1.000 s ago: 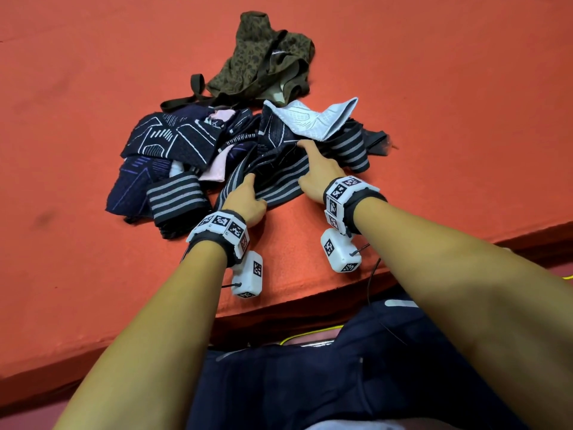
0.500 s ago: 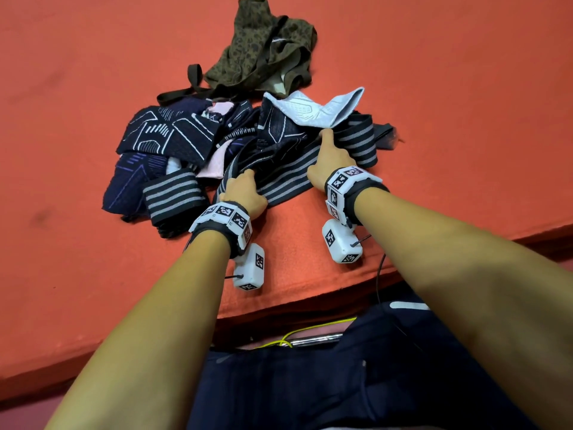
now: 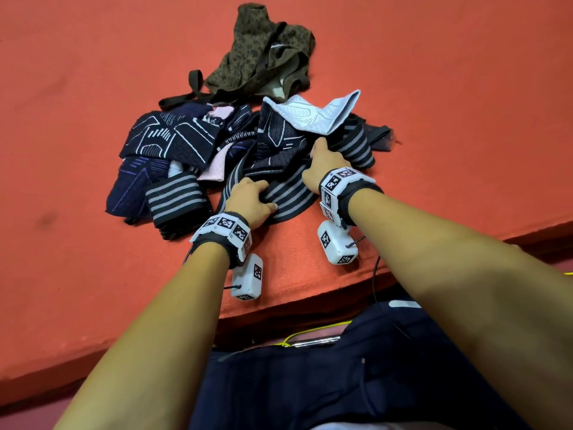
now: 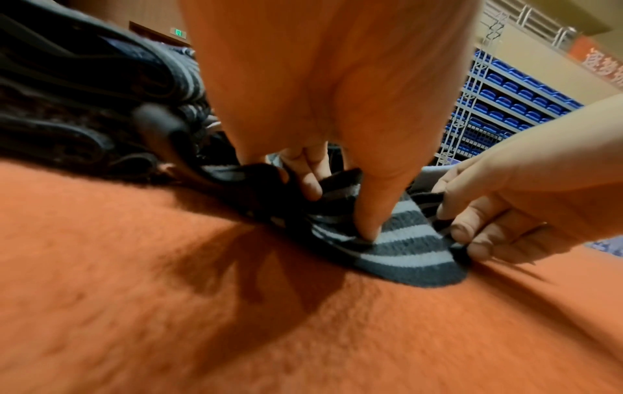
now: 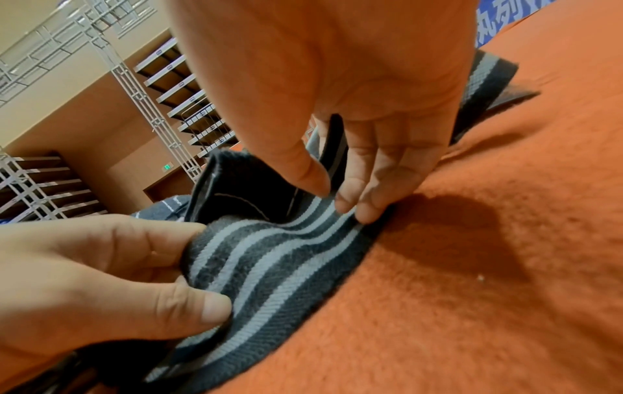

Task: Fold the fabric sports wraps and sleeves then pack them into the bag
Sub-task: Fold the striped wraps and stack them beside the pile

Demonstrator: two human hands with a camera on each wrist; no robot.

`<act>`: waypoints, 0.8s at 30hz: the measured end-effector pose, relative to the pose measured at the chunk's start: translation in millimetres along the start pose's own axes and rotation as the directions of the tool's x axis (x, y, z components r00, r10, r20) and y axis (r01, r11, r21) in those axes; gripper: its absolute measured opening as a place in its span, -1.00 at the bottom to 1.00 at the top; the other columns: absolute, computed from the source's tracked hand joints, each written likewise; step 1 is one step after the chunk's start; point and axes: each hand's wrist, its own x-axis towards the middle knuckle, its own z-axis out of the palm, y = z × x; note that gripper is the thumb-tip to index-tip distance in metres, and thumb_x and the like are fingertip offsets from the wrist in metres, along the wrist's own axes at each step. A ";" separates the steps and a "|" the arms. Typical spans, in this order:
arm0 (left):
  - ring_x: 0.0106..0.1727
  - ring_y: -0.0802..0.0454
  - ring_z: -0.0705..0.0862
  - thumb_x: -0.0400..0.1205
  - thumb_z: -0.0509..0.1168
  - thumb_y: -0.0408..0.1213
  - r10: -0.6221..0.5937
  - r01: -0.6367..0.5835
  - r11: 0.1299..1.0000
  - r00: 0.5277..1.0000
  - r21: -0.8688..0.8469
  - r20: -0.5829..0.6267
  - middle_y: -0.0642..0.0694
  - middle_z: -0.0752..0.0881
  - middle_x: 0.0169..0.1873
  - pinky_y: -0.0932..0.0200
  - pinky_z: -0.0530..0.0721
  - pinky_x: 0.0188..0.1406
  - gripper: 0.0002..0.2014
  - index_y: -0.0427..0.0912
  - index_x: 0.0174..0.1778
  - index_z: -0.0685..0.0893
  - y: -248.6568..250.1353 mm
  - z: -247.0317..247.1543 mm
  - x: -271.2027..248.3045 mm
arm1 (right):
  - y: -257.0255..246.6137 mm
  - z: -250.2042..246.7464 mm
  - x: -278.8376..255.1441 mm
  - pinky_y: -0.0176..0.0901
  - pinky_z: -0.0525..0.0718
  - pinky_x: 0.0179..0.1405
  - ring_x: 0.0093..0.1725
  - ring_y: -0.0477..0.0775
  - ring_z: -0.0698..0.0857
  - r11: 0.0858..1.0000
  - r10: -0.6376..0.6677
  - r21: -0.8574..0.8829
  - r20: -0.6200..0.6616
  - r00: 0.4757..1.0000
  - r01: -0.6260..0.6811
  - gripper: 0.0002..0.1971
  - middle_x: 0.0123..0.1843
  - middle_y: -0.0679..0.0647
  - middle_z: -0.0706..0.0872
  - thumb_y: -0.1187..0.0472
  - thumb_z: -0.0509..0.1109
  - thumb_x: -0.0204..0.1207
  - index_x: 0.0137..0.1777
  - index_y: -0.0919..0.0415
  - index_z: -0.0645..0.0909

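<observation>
A long grey-and-black striped wrap lies at the near side of a fabric pile on the orange felt table. My left hand grips and bunches its near end; in the left wrist view the thumb presses the striped wrap against the curled fingers. My right hand pinches the same wrap further along, thumb over fingers on the striped wrap. An olive camouflage bag lies beyond the pile, slumped. A white sleeve tops the pile.
Navy patterned sleeves, a pink piece and a folded striped wrap lie left of my hands. The table's front edge runs just behind my wrists. Shelving with blue bins stands far off.
My right index finger, stretched along the wrap before, has curled into a pinch on it. My left hand has shifted right onto the wrap and bunched it.
</observation>
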 end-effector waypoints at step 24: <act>0.04 -0.12 0.73 0.45 0.49 -0.01 -0.074 0.072 0.997 0.993 -0.030 -0.088 0.03 0.72 -0.23 -0.03 0.68 0.16 -0.82 0.08 -0.32 0.62 -9.9 -15.6 -37.9 | 27.5 -19.8 -47.9 0.09 0.73 0.24 0.16 0.26 0.77 0.977 0.216 -0.041 0.189 0.958 -0.212 -0.66 0.17 0.30 0.77 0.16 0.27 0.55 0.19 0.39 0.61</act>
